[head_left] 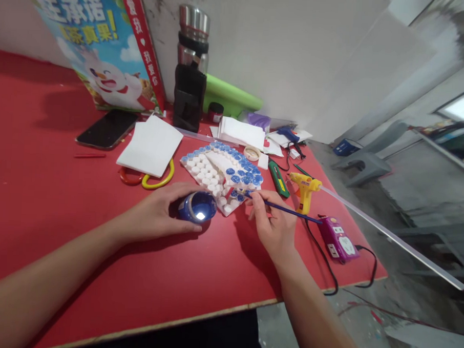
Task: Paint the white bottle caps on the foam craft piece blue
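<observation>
My left hand (163, 212) is wrapped round a small jar of blue paint (203, 208), which tilts so its open mouth shows. Between the fingers of my right hand (270, 219) is a thin blue paintbrush (288, 209). Its tip reaches the lower part of a craft piece (209, 173) covered in round, cap-like pieces. Blue covers the ones along the top edge and right side, while those at the left and bottom are white. A little red shows near the brush tip. The craft piece lies on the red table (181, 279), just beyond the jar.
Yellow-handled scissors (158, 179) lie under white paper (150, 145), beside a phone (107, 129). Rightward are a green cutter (278, 179), a yellow glue gun (305, 190) and a purple power socket (337, 240) with black cables. A dark bottle (190, 90) and a printed box (106, 50) stand behind.
</observation>
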A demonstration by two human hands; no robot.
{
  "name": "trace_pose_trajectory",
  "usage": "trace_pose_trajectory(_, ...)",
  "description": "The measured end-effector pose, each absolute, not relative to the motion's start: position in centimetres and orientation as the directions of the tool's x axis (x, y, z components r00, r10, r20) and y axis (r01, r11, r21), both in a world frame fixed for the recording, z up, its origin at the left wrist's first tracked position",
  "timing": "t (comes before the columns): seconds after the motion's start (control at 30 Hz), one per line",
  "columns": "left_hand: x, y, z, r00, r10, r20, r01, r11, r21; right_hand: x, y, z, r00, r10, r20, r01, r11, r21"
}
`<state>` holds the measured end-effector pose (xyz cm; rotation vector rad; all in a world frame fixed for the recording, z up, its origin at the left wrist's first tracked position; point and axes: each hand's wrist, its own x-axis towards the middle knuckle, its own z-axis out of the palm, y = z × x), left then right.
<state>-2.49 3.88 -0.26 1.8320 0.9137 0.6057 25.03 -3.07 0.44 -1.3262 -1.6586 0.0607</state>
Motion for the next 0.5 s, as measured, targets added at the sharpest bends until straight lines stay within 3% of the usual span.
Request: trace_pose_trajectory(0.5,-2.4,3.92,-0.25,0.589,0.808,0.017,0.333,-0.261,0.906,25.02,-2.99,0.36,0.07,0.768,0.636,0.723,0.4,-0.563)
